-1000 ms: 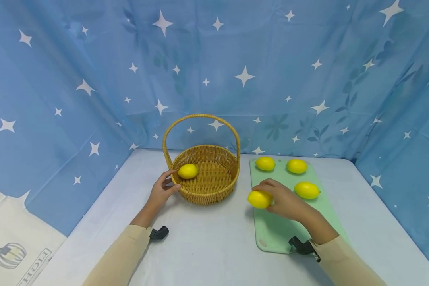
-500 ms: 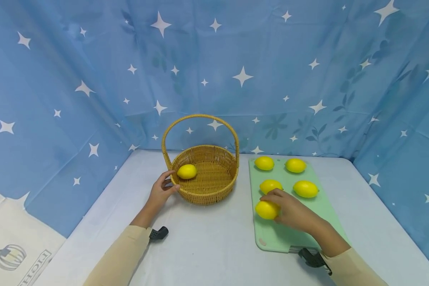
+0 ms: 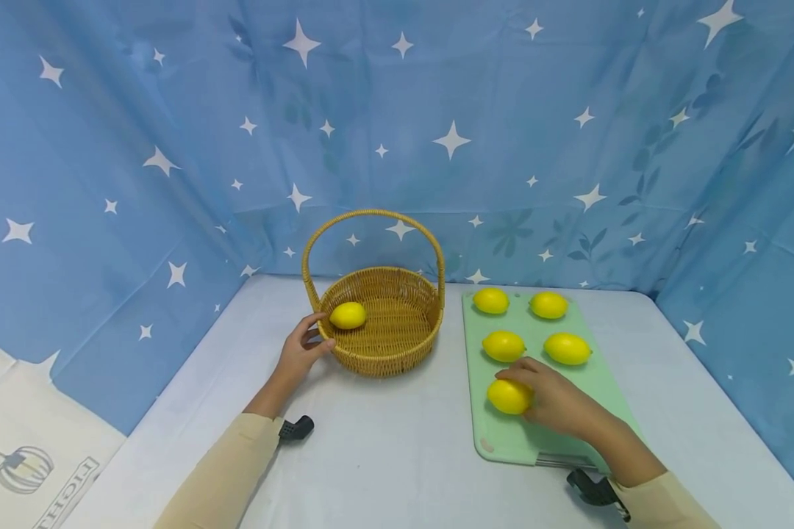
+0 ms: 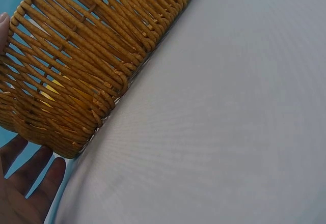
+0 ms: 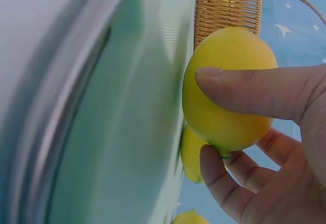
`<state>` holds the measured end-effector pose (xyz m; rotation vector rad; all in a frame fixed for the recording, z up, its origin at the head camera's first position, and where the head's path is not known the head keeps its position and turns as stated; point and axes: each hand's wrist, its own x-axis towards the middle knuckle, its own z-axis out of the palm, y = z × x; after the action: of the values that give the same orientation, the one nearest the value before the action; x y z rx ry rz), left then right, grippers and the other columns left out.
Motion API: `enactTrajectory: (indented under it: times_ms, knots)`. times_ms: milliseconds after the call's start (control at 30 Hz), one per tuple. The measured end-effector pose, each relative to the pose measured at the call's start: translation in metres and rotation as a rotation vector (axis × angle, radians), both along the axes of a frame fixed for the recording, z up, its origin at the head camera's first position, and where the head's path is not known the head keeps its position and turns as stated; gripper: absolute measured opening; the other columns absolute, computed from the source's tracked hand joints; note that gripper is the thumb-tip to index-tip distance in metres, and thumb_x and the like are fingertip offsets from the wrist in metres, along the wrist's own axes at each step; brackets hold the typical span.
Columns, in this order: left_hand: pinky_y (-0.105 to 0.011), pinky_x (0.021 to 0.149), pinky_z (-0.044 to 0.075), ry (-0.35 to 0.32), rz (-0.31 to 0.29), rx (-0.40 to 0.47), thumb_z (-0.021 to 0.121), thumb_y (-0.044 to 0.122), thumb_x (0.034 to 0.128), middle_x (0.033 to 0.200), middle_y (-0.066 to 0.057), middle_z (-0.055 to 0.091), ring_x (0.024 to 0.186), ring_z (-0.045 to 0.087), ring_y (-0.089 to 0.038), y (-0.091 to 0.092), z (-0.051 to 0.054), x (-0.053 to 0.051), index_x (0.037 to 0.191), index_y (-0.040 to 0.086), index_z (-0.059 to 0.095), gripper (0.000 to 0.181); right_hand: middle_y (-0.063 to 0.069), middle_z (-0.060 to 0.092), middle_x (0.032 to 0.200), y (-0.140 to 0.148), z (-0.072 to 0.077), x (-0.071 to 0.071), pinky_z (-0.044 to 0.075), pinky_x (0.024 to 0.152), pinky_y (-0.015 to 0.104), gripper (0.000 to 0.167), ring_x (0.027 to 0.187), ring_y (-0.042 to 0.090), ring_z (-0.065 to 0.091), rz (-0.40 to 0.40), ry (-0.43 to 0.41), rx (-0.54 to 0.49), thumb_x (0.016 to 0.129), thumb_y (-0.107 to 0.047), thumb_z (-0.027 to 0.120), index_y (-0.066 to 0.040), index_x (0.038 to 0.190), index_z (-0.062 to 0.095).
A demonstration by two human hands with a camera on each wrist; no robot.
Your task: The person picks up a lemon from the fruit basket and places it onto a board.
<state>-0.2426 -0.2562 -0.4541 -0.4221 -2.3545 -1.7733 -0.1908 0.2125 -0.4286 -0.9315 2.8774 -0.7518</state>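
Observation:
A yellow lemon [image 3: 508,397] is in my right hand [image 3: 559,400], over the near part of a pale green cutting board [image 3: 503,441]. In the right wrist view my thumb presses the side of that lemon [image 5: 229,91] and curled fingertips [image 5: 214,163] meet its lower end. Whether it touches the board is hard to tell. My left hand [image 3: 301,356] rests against the left side of a wicker basket [image 3: 384,364], thumb and forefinger apart on its rim. Its other fingers [image 4: 51,178] lie straight against the outer wall in the left wrist view. One lemon [image 3: 348,315] lies inside the basket.
Several more lemons lie on the board, among them a back-left one [image 3: 491,300] and one beside my right hand [image 3: 503,345]. The basket's tall handle [image 3: 373,213] arches upward. A blue star-patterned curtain [image 3: 397,110] stands behind the white table [image 3: 384,455].
My right hand has carried the held lemon toward the near side of the board and a little right. A lemon hidden behind it earlier now shows. My left hand stays at the basket.

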Motion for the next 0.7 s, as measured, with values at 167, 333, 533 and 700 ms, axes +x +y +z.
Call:
enactTrajectory:
  times_ms: [167,333,533,700]
  knots:
    - [-0.052,0.099,0.042,-0.004,0.002,0.001,0.068,0.009,0.0912,0.149,-0.021,0.036,0.128,0.044,-0.04,0.0003,-0.0001,0.0004,0.145,-0.002,0.039,0.062,0.001,0.053,0.121,0.0019,-0.004,0.0018,0.048,0.09,0.046,0.07,0.108,0.024,0.053,-0.005,-0.003,0.003,0.065,0.009,0.077,-0.014,0.129,0.061]
    - [-0.052,0.099,0.042,0.0,-0.004,-0.002,0.069,0.011,0.0916,0.149,-0.022,0.035,0.129,0.043,-0.041,0.0003,-0.0003,0.0023,0.145,-0.002,0.038,0.063,0.0,0.053,0.12,0.0024,-0.003,0.0035,0.049,0.089,0.045,0.071,0.106,0.023,0.053,0.012,0.008,0.002,0.065,0.007,0.079,-0.013,0.131,0.06]
    - [-0.046,0.097,0.046,-0.01,-0.014,0.004,0.068,0.015,0.0924,0.15,-0.023,0.034,0.129,0.043,-0.042,0.0001,-0.0004,0.0024,0.146,-0.001,0.037,0.065,0.001,0.053,0.119,0.0044,0.0015,0.0038,0.049,0.088,0.046,0.07,0.106,0.023,0.054,0.029,0.007,0.019,0.067,0.003,0.081,-0.012,0.132,0.06]
    - [-0.041,0.095,0.048,-0.01,-0.012,0.006,0.069,0.014,0.0922,0.149,-0.021,0.035,0.129,0.043,-0.042,-0.0005,-0.0003,0.0015,0.146,-0.001,0.037,0.064,0.001,0.053,0.118,0.0074,0.0026,0.0022,0.049,0.087,0.045,0.069,0.104,0.023,0.054,0.006,-0.018,0.039,0.068,0.001,0.081,-0.013,0.132,0.061]
